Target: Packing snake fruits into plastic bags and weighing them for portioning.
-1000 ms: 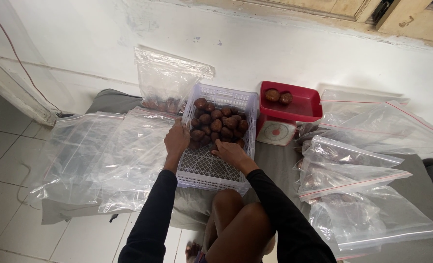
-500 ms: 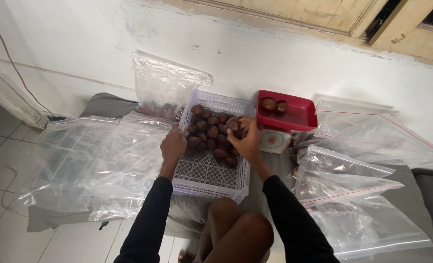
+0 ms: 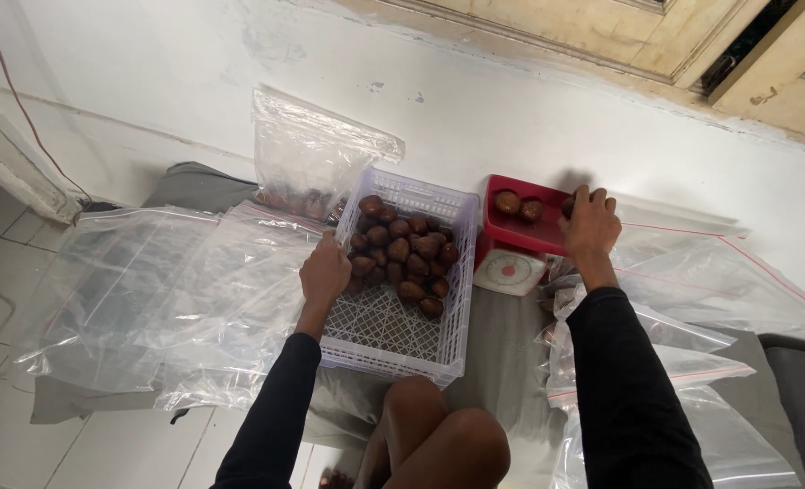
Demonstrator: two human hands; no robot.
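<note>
Grey mat (image 3: 502, 335) on tiled floor (image 3: 4, 426) — carries white basket (image 3: 402, 349) w/ brown fruit, red scale (image 3: 520, 244), clear zip bags (image 3: 158, 299) both sides.

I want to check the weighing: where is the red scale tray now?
In the head view, the red scale tray sits right of the white basket, against the wall, holding two brown fruits; the right hand is at its right edge.

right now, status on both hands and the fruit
Left hand grips white basket rim. Right hand holds a brown fruit over red scale tray. Nothing in the way.
</note>
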